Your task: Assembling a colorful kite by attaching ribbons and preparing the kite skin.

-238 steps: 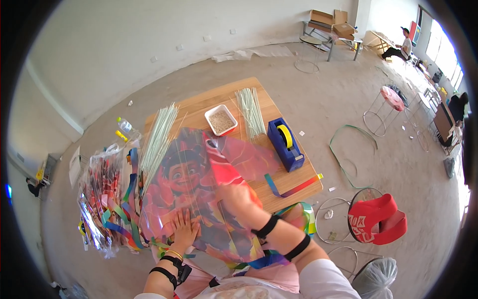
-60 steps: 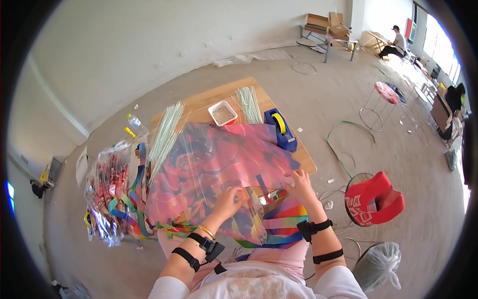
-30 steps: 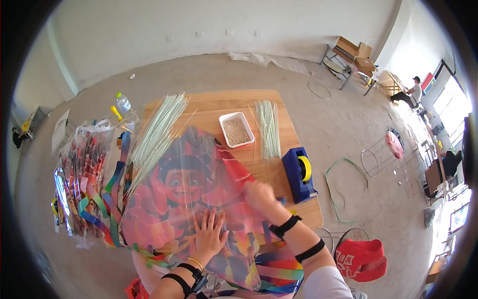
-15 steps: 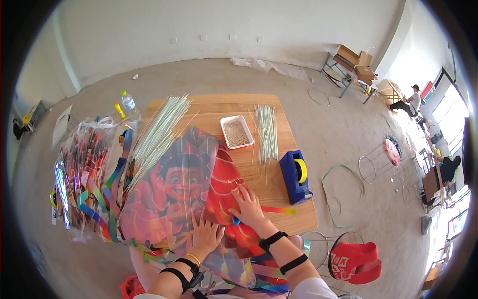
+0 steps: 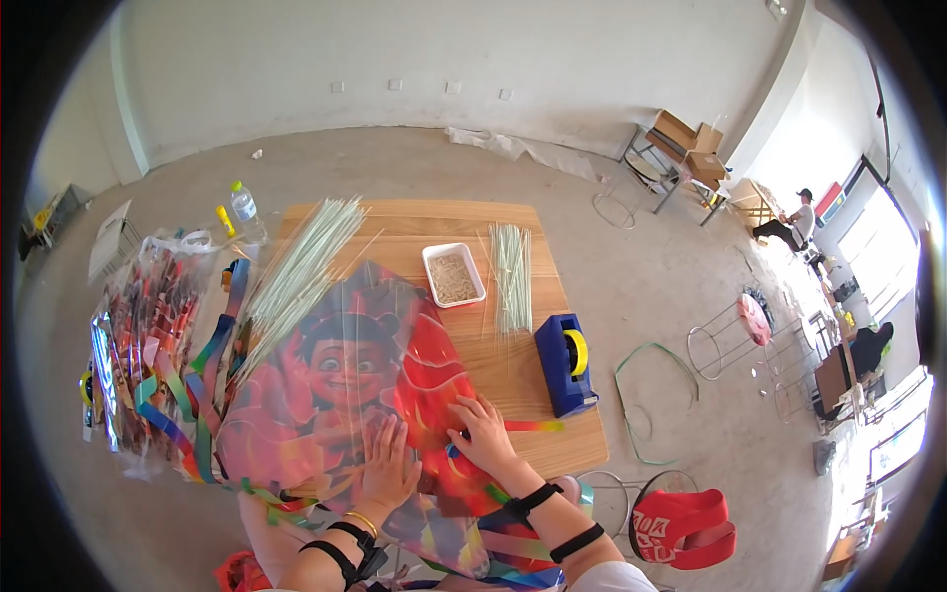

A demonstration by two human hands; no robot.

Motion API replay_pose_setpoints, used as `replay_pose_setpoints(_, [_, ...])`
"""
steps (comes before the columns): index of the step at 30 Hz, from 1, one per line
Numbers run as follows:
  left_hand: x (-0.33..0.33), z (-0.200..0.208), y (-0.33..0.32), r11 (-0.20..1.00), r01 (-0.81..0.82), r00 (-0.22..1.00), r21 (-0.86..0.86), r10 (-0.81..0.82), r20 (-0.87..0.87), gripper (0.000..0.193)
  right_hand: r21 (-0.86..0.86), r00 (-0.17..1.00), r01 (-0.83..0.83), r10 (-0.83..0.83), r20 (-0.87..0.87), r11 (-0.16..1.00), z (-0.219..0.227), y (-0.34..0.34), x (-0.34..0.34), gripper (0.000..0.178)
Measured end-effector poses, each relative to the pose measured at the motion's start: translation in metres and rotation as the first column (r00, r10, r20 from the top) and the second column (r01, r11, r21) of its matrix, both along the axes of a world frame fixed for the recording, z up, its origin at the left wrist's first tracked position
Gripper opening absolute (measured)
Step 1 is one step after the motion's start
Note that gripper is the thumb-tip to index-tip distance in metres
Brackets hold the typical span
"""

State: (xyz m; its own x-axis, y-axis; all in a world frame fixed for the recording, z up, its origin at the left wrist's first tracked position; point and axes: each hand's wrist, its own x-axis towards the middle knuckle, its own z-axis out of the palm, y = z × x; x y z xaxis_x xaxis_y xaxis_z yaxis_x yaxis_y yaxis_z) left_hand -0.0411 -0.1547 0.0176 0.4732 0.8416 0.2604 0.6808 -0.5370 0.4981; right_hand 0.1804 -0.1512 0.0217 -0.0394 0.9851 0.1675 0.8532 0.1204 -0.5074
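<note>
A kite sheet printed with a cartoon figure and flames lies across the near part of the table, pale on the left and bright red on the right. My left hand rests flat on its lower middle, fingers stretched out. On the red part, my right hand lies with fingers apart and a little bent. A small blue bit shows beside its thumb; what it belongs to is hidden. From under that hand a rainbow ribbon sticks out to the right. More kite fabric hangs over my lap.
Pale thin rods lie in a bundle at left, with another rod bundle at right. Between them stands a white tub of small pieces. A blue tape dispenser sits at the right edge. Plastic-wrapped kites lie at far left.
My left hand has slid slightly farther up the sheet, its fingers closer together. My right hand stays on the red part, fingers a little more bent. The whole view has shifted slightly.
</note>
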Motion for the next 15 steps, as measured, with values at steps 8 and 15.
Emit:
replay_pose_setpoints(8, [-0.009,-0.013,-0.006,0.994,0.103,0.994,0.027,-0.102,-0.049,0.055,0.111,0.989,-0.084,0.096,-0.108,0.990,0.021,0.014,0.003,0.032])
replay_pose_setpoints(15, [0.001,-0.007,0.000,0.988,0.151,0.985,0.013,-0.149,-0.091,0.050,0.185,0.994,0.108,-0.107,-0.016,0.977,0.018,0.081,0.066,0.024])
